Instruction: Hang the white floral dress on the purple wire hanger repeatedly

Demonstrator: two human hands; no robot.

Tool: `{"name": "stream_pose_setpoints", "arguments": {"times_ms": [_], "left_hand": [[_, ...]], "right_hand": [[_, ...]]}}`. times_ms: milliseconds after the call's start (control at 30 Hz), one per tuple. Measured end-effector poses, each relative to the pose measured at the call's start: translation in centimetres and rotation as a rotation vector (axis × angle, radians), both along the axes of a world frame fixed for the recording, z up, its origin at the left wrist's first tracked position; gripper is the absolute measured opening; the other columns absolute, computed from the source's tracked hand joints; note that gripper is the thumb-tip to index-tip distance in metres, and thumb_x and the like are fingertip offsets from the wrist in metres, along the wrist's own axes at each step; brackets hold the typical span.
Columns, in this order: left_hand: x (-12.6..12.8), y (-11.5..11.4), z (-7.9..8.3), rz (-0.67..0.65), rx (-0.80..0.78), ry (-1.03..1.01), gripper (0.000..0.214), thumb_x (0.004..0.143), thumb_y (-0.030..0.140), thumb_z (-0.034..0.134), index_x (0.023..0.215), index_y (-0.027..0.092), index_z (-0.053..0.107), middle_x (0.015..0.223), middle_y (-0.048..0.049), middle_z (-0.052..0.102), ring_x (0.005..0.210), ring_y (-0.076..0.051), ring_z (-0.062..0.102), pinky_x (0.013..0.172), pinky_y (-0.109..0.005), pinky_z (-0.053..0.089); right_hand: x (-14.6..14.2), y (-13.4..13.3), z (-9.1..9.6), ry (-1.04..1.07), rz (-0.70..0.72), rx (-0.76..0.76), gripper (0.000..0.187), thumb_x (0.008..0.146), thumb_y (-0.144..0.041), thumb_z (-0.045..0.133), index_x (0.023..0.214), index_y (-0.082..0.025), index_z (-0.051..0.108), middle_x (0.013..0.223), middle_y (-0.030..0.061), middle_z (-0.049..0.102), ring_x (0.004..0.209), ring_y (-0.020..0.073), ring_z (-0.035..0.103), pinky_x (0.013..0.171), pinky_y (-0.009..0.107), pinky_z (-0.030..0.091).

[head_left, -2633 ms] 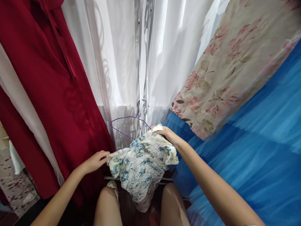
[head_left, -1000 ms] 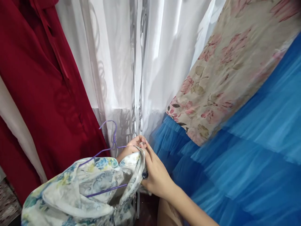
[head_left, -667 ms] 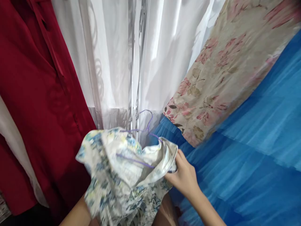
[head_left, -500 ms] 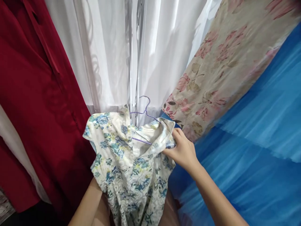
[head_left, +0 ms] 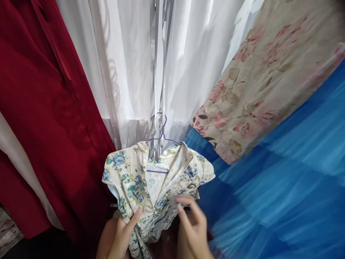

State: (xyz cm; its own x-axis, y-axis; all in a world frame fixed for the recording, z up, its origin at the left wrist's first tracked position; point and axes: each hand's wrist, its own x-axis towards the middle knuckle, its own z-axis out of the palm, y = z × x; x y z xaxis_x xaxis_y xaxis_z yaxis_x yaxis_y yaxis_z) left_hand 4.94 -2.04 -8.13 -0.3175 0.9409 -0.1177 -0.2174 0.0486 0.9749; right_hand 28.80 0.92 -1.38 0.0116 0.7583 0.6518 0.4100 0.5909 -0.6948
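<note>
A small white garment with a blue and yellow flower print (head_left: 140, 176) hangs on a purple wire hanger (head_left: 161, 133), its front open at the collar. My left hand (head_left: 122, 233) grips the left front panel low down, thumb pressed on the cloth. Beside it, my right hand (head_left: 192, 225) is at the right front panel with its fingers spread and blurred; nothing shows in it. The hanger's hook stands up in front of a silver upright (head_left: 159, 72).
A dark red garment (head_left: 45, 108) hangs at the left. White sheer curtain (head_left: 129, 61) fills the back. A beige cloth with pink flowers (head_left: 269, 72) and a blue tulle skirt (head_left: 283, 187) hang at the right. My knees are below the garment.
The flowered garment went from a bunched heap to hanging straight on the hanger. My right hand let go of its shoulder and dropped to the front; my left hand took the left panel.
</note>
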Motion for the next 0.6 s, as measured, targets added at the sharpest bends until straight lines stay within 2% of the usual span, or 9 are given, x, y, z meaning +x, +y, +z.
{"name": "stream_pose_setpoints", "arguments": {"times_ms": [33, 100, 167, 200, 333, 467, 533, 600], "left_hand": [[0.4, -0.1, -0.1, 0.003, -0.004, 0.012, 0.057, 0.064, 0.051, 0.08, 0.112, 0.022, 0.071, 0.112, -0.0096, 0.073, 0.122, -0.037, 0.059, 0.106, -0.049, 0.046], [1.0, -0.2, -0.2, -0.011, -0.001, 0.035, 0.053, 0.065, 0.053, 0.079, 0.11, 0.025, 0.072, 0.109, -0.0082, 0.074, 0.117, -0.038, 0.062, 0.103, -0.049, 0.048], [1.5, -0.3, -0.2, -0.059, 0.03, 0.067, 0.049, 0.068, 0.054, 0.077, 0.109, 0.028, 0.073, 0.107, -0.0068, 0.075, 0.112, -0.037, 0.065, 0.101, -0.049, 0.049], [1.7, -0.4, -0.2, -0.099, 0.049, 0.088, 0.046, 0.07, 0.053, 0.076, 0.109, 0.029, 0.073, 0.107, -0.0062, 0.075, 0.111, -0.036, 0.066, 0.102, -0.048, 0.049], [1.9, -0.9, 0.1, -0.244, 0.068, 0.176, 0.035, 0.075, 0.047, 0.074, 0.105, 0.029, 0.074, 0.11, -0.005, 0.074, 0.119, -0.032, 0.062, 0.109, -0.043, 0.044], [1.8, -1.4, 0.0, -0.228, 0.051, 0.213, 0.035, 0.078, 0.044, 0.073, 0.109, 0.028, 0.072, 0.115, -0.0049, 0.072, 0.124, -0.031, 0.058, 0.111, -0.04, 0.042], [1.6, -1.5, -0.3, -0.138, 0.022, 0.232, 0.043, 0.077, 0.043, 0.073, 0.117, 0.029, 0.067, 0.116, -0.0058, 0.071, 0.123, -0.032, 0.059, 0.108, -0.041, 0.044], [1.6, -1.6, -0.7, 0.076, 0.007, 0.273, 0.055, 0.076, 0.044, 0.073, 0.126, 0.029, 0.058, 0.121, -0.0077, 0.068, 0.122, -0.033, 0.059, 0.103, -0.042, 0.048]], "right_hand": [[-1.3, -1.0, -1.8, 0.085, 0.026, -0.147, 0.015, 0.091, -0.039, 0.055, 0.098, -0.033, 0.067, 0.1, 0.0079, 0.07, 0.099, 0.034, 0.063, 0.086, 0.048, 0.05], [-3.7, -2.5, -4.9, 0.142, 0.219, -0.48, 0.024, 0.091, -0.051, 0.054, 0.088, -0.03, 0.064, 0.081, 0.0057, 0.067, 0.079, 0.0294, 0.063, 0.071, 0.041, 0.051], [-5.6, -3.0, -6.6, 0.211, 0.417, -0.642, 0.037, 0.092, -0.059, 0.049, 0.085, -0.024, 0.06, 0.075, 0.0036, 0.062, 0.07, 0.0232, 0.059, 0.065, 0.035, 0.048], [-6.2, -2.9, -7.0, 0.248, 0.461, -0.674, 0.041, 0.093, -0.061, 0.046, 0.083, -0.023, 0.057, 0.073, 0.0023, 0.059, 0.068, 0.0207, 0.056, 0.065, 0.032, 0.046], [-6.6, -1.6, -5.8, 0.354, 0.421, -0.648, 0.047, 0.095, -0.061, 0.043, 0.073, -0.021, 0.051, 0.065, -0.0008, 0.051, 0.064, 0.0162, 0.048, 0.064, 0.029, 0.04], [-5.2, -1.0, -4.5, 0.339, 0.475, -0.658, 0.045, 0.094, -0.059, 0.049, 0.071, -0.02, 0.05, 0.062, -0.0025, 0.049, 0.06, 0.0137, 0.043, 0.06, 0.026, 0.034], [-4.5, -1.2, -4.5, 0.363, 0.497, -0.693, 0.044, 0.091, -0.058, 0.054, 0.07, -0.02, 0.049, 0.059, -0.0034, 0.048, 0.057, 0.0126, 0.041, 0.058, 0.026, 0.032], [-3.8, -1.5, -4.7, 0.423, 0.496, -0.749, 0.046, 0.087, -0.06, 0.058, 0.067, -0.02, 0.048, 0.056, -0.0039, 0.047, 0.053, 0.0115, 0.038, 0.055, 0.025, 0.029]]}}
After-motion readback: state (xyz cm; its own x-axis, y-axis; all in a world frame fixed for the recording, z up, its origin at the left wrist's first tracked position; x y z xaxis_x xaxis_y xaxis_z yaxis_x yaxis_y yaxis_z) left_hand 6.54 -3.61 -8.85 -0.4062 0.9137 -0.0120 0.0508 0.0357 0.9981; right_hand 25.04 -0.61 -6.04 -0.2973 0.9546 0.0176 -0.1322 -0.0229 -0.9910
